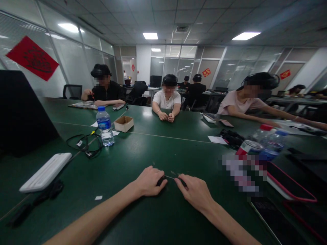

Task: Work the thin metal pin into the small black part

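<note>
My left hand [151, 181] rests low over the dark green table [143, 153], its fingers curled and thumb pressed in. Across a small gap, my right hand [195, 191] is curled in much the same way, with thumb and forefinger together. A thin, pale strand [169, 177] spans the gap and runs into the fingers of both hands. Its ends are hidden in the grips, and it is too fine to tell whether it is thread or wire. A small white paper scrap [98, 197] lies beside my left forearm.
Left of my hands are a water bottle [104, 127], an open small box [124, 124], black cables [85, 144] and a white slab-like device [46, 172]. To the right lie a can [249, 148], more bottles and phones [276, 217]. Several people sit around the table.
</note>
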Motion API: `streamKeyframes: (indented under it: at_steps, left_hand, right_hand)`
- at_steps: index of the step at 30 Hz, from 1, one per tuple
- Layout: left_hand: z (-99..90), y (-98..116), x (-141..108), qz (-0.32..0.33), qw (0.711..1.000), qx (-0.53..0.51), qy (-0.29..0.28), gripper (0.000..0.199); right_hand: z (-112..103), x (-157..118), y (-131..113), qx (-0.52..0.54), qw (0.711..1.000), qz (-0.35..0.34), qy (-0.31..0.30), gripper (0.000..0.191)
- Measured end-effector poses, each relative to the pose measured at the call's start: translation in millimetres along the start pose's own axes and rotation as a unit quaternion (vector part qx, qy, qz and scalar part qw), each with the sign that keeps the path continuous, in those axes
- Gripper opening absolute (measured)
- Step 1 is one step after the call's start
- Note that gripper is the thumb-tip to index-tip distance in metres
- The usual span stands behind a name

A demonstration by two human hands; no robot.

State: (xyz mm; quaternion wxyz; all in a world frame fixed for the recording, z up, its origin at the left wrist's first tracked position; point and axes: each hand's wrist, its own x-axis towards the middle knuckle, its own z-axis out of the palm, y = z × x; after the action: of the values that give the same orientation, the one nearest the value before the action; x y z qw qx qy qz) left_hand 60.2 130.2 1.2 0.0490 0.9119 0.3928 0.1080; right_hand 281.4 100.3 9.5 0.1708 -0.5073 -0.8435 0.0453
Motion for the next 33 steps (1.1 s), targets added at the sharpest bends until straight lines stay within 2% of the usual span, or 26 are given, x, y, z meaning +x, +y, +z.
streamKeyframes:
  at_steps: [5, 10, 18, 20, 23, 25, 29, 33]
  left_hand:
    - [0.4, -2, -1, 0.002, 1.0, -0.005, -0.007, 0.029]
    - [2.8, -4, -1, 0.001, 1.0, -0.009, -0.009, 0.03]
    - [-0.5, -2, -3, 0.013, 1.0, -0.024, -0.009, 0.03]
    - [0.2, -1, -1, -0.003, 1.0, -0.019, -0.002, 0.031]
    - [3.0, 0, 2, -0.039, 0.999, -0.009, 0.006, 0.033]
    - [4.8, -1, 3, -0.04, 0.999, -0.001, 0.006, 0.032]
    - [4.8, -1, 2, -0.018, 1.0, 0.006, 0.005, 0.031]
    - [-0.8, 3, 0, -0.021, 1.0, -0.001, 0.008, 0.032]
  right_hand:
    - [1, -1, 1, -0.028, 0.999, -0.04, 0.023, 0.041]
    - [3, -3, 0, -0.058, 0.996, -0.05, 0.039, 0.041]
    - [6, -7, 6, -0.032, 0.994, -0.089, 0.06, 0.037]
    - [5, -8, 0, -0.029, 0.99, -0.127, 0.054, 0.035]
    - [6, -14, -14, -0.045, 0.973, -0.223, 0.038, 0.03]
    - [9, -16, -21, -0.046, 0.965, -0.251, 0.054, 0.028]
    - [13, -13, -14, -0.03, 0.975, -0.192, 0.108, 0.029]
    - [11, -5, 2, -0.067, 0.976, -0.134, 0.16, 0.034]
